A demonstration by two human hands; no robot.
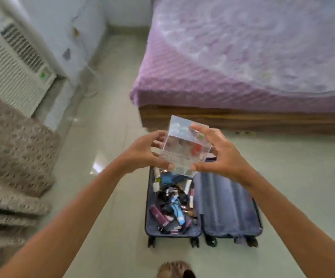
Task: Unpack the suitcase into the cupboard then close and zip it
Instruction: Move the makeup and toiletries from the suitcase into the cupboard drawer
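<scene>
A clear plastic box (184, 149) with small coloured items inside is held up above the floor between both hands. My left hand (144, 152) grips its left side and my right hand (220, 153) grips its right side, fingers curled round the edges. Below, a dark blue suitcase (230, 209) lies open flat on the floor. Its left half holds several loose things: black cables (170, 199), a blue tube, a maroon case (159, 214) and small bottles. The right half is covered by its zipped lining. The cupboard is not in view.
A bed with a purple quilted cover (243, 67) and wooden base stands beyond the suitcase. At the left are a white cooler unit (16, 71) and a brown patterned cloth (12, 157). Pale tiled floor (110, 137) surrounds the suitcase. A foot (174, 269) shows at the bottom.
</scene>
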